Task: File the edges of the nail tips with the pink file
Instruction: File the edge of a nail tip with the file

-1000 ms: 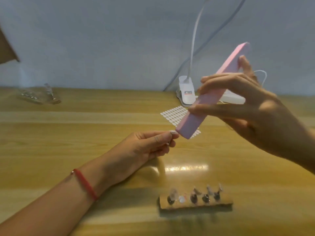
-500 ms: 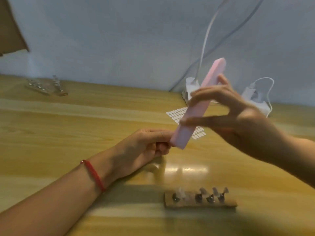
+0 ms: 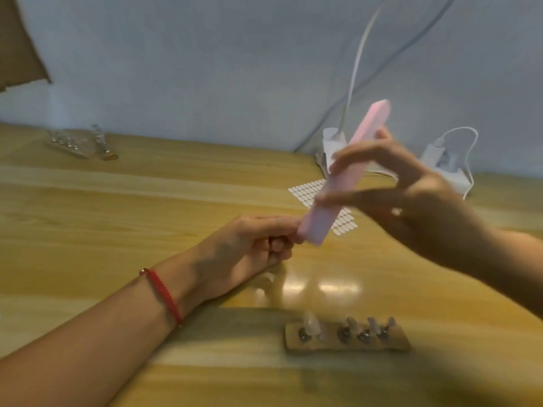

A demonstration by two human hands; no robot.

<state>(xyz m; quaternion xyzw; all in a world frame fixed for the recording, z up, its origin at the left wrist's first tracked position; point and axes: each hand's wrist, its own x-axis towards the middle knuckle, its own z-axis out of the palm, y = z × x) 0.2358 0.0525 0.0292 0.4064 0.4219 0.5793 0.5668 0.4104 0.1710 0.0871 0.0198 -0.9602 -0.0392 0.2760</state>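
Head view: long, blurred pink file

One pink file, two hands, one holder.

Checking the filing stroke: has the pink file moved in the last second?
Yes. Against the sticker sheet, the lower end of the pink file has slid left, toward the left hand, and it tilts more upright.

Illumination: soft, even, moderate. Glare patch on the table (near centre). Right hand and pink file are motion-blurred; frame edges bend
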